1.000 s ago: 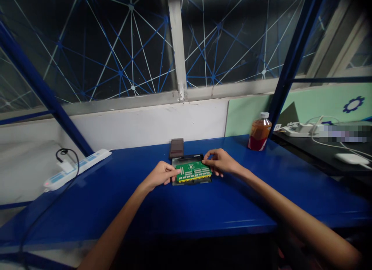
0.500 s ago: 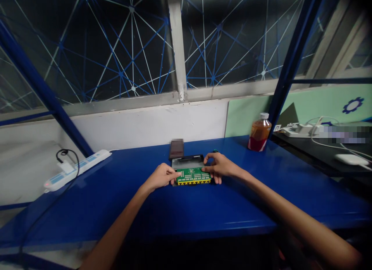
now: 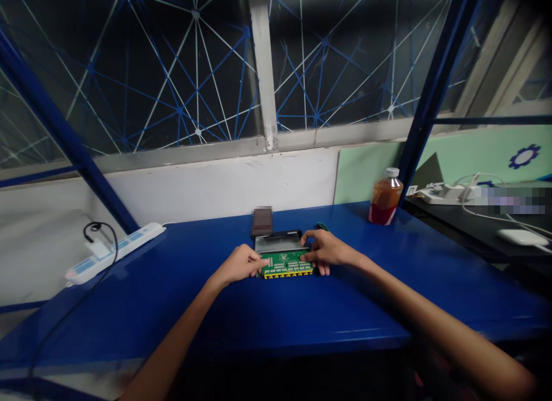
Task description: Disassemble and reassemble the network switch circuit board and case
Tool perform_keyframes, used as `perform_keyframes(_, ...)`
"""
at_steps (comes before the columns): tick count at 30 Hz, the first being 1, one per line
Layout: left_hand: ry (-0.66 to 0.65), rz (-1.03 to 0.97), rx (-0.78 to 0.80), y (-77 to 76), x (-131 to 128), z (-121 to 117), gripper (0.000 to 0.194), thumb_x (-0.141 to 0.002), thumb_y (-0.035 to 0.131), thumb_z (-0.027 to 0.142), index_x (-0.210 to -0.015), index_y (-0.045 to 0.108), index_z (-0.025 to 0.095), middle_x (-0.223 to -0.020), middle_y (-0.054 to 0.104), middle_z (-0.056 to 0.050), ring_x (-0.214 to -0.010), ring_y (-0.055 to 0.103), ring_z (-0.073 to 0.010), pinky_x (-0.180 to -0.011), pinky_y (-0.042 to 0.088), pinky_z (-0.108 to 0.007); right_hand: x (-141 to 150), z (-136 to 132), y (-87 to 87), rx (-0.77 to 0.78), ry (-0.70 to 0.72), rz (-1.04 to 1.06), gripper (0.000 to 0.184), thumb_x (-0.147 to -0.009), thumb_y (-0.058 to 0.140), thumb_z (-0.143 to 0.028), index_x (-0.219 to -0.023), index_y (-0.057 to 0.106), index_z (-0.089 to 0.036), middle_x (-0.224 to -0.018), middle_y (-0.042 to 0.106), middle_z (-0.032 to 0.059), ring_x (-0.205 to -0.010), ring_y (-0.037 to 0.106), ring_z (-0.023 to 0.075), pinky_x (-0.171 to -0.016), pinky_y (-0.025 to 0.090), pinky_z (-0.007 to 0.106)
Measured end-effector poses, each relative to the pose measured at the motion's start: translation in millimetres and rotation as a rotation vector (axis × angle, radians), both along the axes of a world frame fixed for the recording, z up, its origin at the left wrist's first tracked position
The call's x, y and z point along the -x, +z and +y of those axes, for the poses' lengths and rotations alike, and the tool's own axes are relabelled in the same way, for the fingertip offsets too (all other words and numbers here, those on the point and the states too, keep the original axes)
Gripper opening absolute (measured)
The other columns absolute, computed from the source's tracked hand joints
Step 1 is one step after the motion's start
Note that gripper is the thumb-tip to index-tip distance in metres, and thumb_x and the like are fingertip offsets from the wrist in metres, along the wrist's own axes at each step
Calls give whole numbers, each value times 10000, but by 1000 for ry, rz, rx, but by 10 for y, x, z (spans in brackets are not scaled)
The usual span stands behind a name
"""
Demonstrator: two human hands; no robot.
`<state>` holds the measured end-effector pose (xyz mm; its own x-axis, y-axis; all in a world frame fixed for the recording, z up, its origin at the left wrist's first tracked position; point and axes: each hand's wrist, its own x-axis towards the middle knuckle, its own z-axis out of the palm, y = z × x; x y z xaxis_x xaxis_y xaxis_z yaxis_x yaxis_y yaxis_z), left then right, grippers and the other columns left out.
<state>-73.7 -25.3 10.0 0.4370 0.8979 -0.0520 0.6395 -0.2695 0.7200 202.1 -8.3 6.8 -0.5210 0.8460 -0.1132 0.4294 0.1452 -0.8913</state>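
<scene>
A green circuit board (image 3: 287,263) with a yellow connector row along its near edge lies in a shallow grey metal case (image 3: 278,241) on the blue table (image 3: 276,309). My left hand (image 3: 239,264) pinches the board's left end with curled fingers. My right hand (image 3: 324,251) grips its right end, fingers laid over the edge. A small dark device (image 3: 261,220) stands just behind the case. A small green object (image 3: 321,225) lies beyond my right hand.
A bottle of amber liquid (image 3: 384,197) with a white cap stands at the back right. A white power strip (image 3: 112,251) with a black cord lies at the left. A black side desk (image 3: 483,228) at the right carries cables and a white mouse (image 3: 521,236).
The board was tilted up above the case a second ago; it has come down and forward, and now lies nearly flat in the case. Both hands kept hold of its ends.
</scene>
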Motion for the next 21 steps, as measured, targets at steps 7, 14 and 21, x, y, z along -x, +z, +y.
perform_keyframes(7,44,60,-75,41,-26,-26,464,-768,573,513,-521,664,131,-408,514,5,-403,393,-90,-446,255,-214,10,-56,54,-53,17,-42,372,-784,636,-343,-1061,456,-172,-565,635,-14,-364,567,130,-357,441,216)
perform_keyframes(14,35,56,-79,89,-36,-56,461,-768,574,515,-522,667,136,-407,526,-3,-398,377,-91,-444,253,-214,-23,-28,83,-130,-15,-112,389,-779,633,-386,-1070,495,-168,-545,604,-19,-353,554,141,-330,392,218)
perform_keyframes(21,108,91,-198,69,20,2,494,-789,530,544,-534,663,143,-393,463,20,-400,328,-88,-445,214,-217,-254,116,282,-634,-370,-433,246,-807,599,-396,-932,642,-189,-698,673,54,-622,610,182,-551,391,265)
